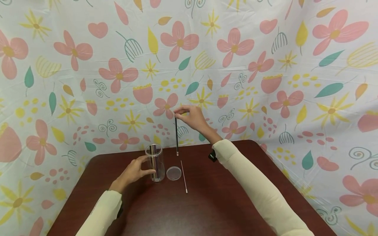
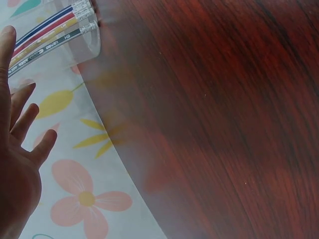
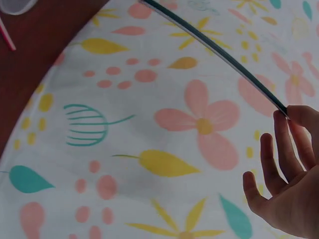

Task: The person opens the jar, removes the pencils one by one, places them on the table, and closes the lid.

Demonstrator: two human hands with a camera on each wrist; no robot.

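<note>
A clear cylindrical jar (image 1: 159, 164) stands upright on the table, with several pencils (image 2: 47, 37) inside, their eraser ends down at its base. My left hand (image 1: 133, 172) holds the jar from the left side, thumb in front; its other fingers spread loosely in the left wrist view. My right hand (image 1: 193, 117) pinches a dark pencil (image 1: 176, 134) by its upper end between thumb and fingertips. That pencil hangs nearly vertical above the table, to the right of the jar, eraser end down. In the right wrist view the dark pencil (image 3: 219, 51) slants away from the fingertips.
A round clear lid (image 1: 174, 173) lies flat just right of the jar. Beside it, a thin red pencil (image 1: 184, 177) lies on the dark wooden table (image 1: 206, 203). A flower-patterned curtain (image 1: 189, 75) hangs right behind the table's far edge.
</note>
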